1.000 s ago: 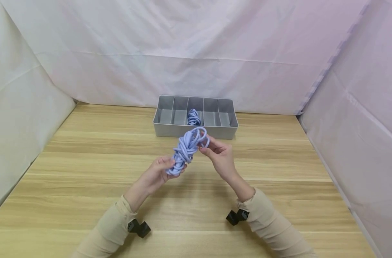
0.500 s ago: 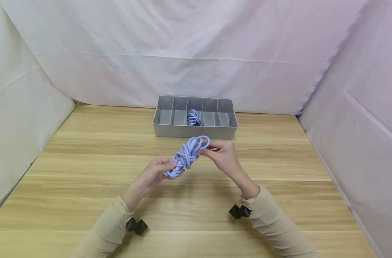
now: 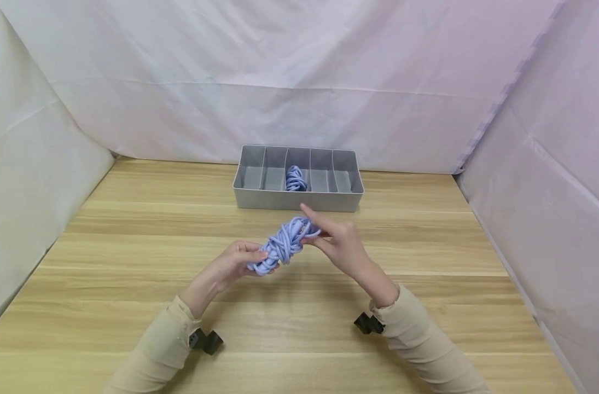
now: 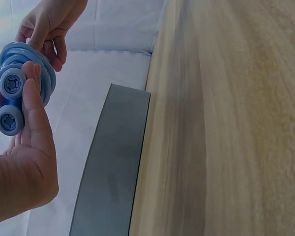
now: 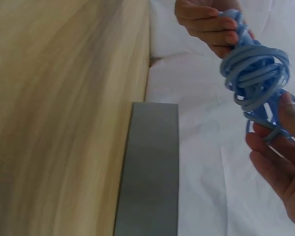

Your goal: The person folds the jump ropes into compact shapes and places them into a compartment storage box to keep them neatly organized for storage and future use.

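A bundled lavender-blue jump rope (image 3: pixel 285 244) is held up over the table between both hands. My left hand (image 3: pixel 230 262) grips its near-left end, thumb on top. Two round handle ends (image 4: pixel 11 84) poke out beside those fingers in the left wrist view. At the other end my right hand (image 3: pixel 345 249) holds the loose loops (image 5: pixel 273 125) between thumb and fingers, its index finger stretched forward. Turns of cord wrap tightly around the bundle's middle. Behind it, a second lavender-blue coil (image 3: pixel 295 179) lies in the middle compartment of a grey divided box (image 3: pixel 299 200).
The box stands at the back of the wooden table (image 3: pixel 146 246), close to the white curtain (image 3: pixel 299 109). More curtain hangs along the left and right sides. A black wrist camera (image 3: pixel 205 340) is strapped to each sleeve.
Both hands have drawn the jump rope lower and nearer, away from the box. The protruding loops sit closer to the bundle, and the right index finger has straightened out forward.
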The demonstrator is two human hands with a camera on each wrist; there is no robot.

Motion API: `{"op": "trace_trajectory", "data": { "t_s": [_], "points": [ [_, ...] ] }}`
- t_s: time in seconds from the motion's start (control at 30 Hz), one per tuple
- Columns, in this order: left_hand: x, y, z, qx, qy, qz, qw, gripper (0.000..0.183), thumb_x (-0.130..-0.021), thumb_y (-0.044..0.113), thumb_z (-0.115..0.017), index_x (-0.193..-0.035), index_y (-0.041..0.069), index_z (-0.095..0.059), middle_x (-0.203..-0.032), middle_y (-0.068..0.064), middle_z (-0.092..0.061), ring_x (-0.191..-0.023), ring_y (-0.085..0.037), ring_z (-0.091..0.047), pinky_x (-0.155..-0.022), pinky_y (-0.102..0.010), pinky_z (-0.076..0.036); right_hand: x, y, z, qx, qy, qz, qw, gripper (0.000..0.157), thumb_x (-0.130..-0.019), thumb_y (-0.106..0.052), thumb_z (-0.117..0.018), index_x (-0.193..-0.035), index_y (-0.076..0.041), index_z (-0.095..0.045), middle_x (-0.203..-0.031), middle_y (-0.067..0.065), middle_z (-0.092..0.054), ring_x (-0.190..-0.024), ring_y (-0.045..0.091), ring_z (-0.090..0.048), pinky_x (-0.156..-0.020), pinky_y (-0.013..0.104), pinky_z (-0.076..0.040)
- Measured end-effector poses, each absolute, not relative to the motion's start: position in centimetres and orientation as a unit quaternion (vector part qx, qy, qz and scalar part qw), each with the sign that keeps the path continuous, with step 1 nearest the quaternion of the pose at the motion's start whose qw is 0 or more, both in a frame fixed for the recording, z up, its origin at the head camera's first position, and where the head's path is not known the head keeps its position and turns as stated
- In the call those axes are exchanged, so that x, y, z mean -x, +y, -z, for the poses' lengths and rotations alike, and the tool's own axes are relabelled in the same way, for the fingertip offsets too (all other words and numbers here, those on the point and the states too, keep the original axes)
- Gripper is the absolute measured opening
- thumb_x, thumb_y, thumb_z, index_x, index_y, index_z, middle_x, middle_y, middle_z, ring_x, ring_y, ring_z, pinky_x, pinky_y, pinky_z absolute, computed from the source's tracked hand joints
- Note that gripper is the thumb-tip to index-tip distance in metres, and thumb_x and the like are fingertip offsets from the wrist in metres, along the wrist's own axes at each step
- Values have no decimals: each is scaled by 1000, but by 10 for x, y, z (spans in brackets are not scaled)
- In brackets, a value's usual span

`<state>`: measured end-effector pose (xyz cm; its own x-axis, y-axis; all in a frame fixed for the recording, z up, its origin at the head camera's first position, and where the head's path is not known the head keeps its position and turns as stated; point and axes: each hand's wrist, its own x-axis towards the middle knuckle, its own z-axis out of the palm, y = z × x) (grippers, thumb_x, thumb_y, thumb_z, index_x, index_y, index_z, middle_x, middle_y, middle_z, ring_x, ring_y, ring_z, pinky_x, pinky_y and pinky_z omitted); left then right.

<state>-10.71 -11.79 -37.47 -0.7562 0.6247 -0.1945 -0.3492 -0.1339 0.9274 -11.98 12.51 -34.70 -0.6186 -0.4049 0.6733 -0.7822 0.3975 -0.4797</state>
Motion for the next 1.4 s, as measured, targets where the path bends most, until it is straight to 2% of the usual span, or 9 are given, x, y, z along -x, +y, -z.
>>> {"op": "trace_trajectory", "data": {
  "t_s": [0.1, 0.3, 0.47, 0.7, 0.9, 1.1, 1.23, 1.4],
  "points": [
    [107, -118, 375, -119, 567, -742, 337, 15, -86, 13, -56, -84, 19, -69, -81, 3, -70, -76, -10, -65, -76, -28, -49, 121, 124, 355, -388, -781, -394, 291, 54, -66, -5, -78, -116, 0, -60, -91, 15, -68, -71, 19, -67, -63, 18, -52],
    [104, -116, 373, -119, 556, -748, 342, 11, -85, 17, -59, -85, 19, -69, -81, 3, -70, -76, -10, -65, -77, -29, -49, 124, 118, 365, -381, -727, -440, 363, 39, -79, -22, -68, -107, 4, -63, -83, 19, -68, -65, 24, -67, -60, 21, -53],
    [102, -114, 370, -106, 545, -754, 350, 8, -84, 20, -62, -84, 18, -69, -81, 2, -70, -76, -10, -65, -76, -26, -50, 128, 115, 369, -381, -715, -447, 379, 41, -81, -27, -63, -98, 11, -60, -79, 19, -67, -61, 23, -65, -58, 19, -53],
    [103, -114, 370, -94, 525, -760, 372, 10, -85, 23, -61, -84, 17, -69, -82, 1, -69, -76, -9, -64, -71, -20, -49, 132, 114, 371, -388, -700, -449, 398, 40, -81, -24, -64, -99, 11, -63, -80, 22, -67, -59, 23, -65, -56, 19, -52],
    [103, -112, 371, -87, 500, -772, 383, 12, -85, 24, -62, -86, 14, -69, -81, 0, -69, -75, -9, -64, -69, -19, -49, 134, 113, 370, -371, -698, -429, 438, 41, -81, -27, -65, -90, 12, -64, -76, 19, -67, -56, 22, -64, -52, 21, -52],
    [101, -111, 372, -85, 473, -782, 396, 14, -85, 24, -61, -88, 12, -68, -83, -1, -69, -76, -9, -64, -68, -17, -49, 136, 110, 371, -358, -688, -405, 484, 38, -81, -30, -65, -83, 8, -67, -73, 16, -68, -51, 19, -62, -44, 24, -48],
    [101, -110, 372, -71, 462, -792, 394, 14, -85, 23, -62, -89, 11, -68, -84, -2, -69, -75, -9, -64, -66, -16, -49, 136, 107, 373, -343, -689, -422, 479, 38, -80, -29, -66, -84, 8, -67, -75, 18, -68, -56, 22, -64, -48, 24, -50],
    [100, -106, 371, -31, 484, -797, 360, 10, -85, 20, -61, -88, 13, -68, -84, -3, -69, -77, -12, -65, -67, -17, -50, 132, 102, 381, -288, -710, -493, 412, 29, -79, -16, -69, -95, 8, -67, -84, 19, -68, -67, 17, -66, -58, 20, -52]
  ]
}}
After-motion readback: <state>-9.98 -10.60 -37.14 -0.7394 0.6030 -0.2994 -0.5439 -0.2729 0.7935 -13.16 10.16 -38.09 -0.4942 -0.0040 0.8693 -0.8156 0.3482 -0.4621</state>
